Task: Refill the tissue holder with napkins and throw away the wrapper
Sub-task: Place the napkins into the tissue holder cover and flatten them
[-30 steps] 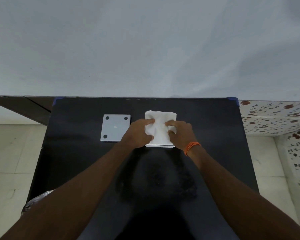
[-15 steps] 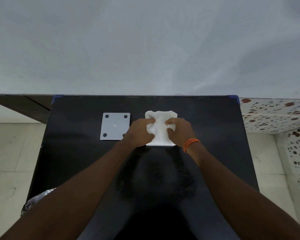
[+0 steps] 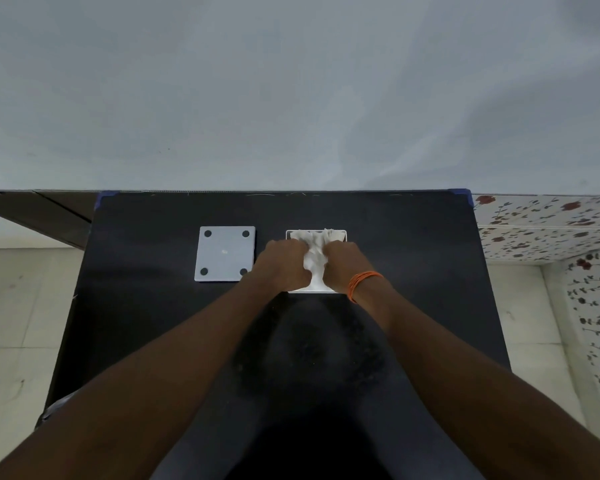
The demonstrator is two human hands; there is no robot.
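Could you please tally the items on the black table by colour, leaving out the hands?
White: 2, the tissue holder and the napkins pressed into it.
Grey: 1, the square plate with four dark dots, lying left of the holder.
Total: 3.

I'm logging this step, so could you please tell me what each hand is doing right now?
Left hand: closed, pressing the napkins into the tissue holder.
Right hand: closed, pressing the same napkins.

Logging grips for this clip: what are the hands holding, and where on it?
Both hands, left and right, press the napkins from either side of their middle, down into the holder.
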